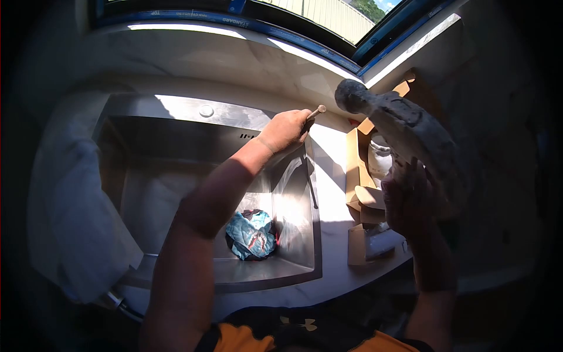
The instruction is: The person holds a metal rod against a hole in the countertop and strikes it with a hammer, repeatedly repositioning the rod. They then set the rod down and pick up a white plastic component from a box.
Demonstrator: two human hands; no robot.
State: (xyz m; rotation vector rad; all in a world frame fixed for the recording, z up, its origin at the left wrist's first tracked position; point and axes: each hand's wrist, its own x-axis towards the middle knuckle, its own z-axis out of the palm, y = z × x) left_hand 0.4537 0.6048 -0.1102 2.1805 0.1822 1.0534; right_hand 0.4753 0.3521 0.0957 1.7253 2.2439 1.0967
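Observation:
My left hand (286,131) is closed around a thin metal rod with a flat round head (318,112), above the back right corner of the steel sink (234,115). The rod's head end sticks out past my thumb, and its other end is hidden by my hand. On the right, my right hand (407,196) grips a worn, pale-coated claw hammer (396,111). The hammer is raised, its dark round striking face (350,95) turned toward the rod and apart from it. Part of its handle is lost in shadow.
Crumpled blue and dark cloth (253,234) lies in the sink. A white sheet (82,217) drapes over the sink's left side. Open cardboard boxes (355,164) stand on the counter (334,205) below my right hand. A window frame with blue tape (223,20) runs along the back.

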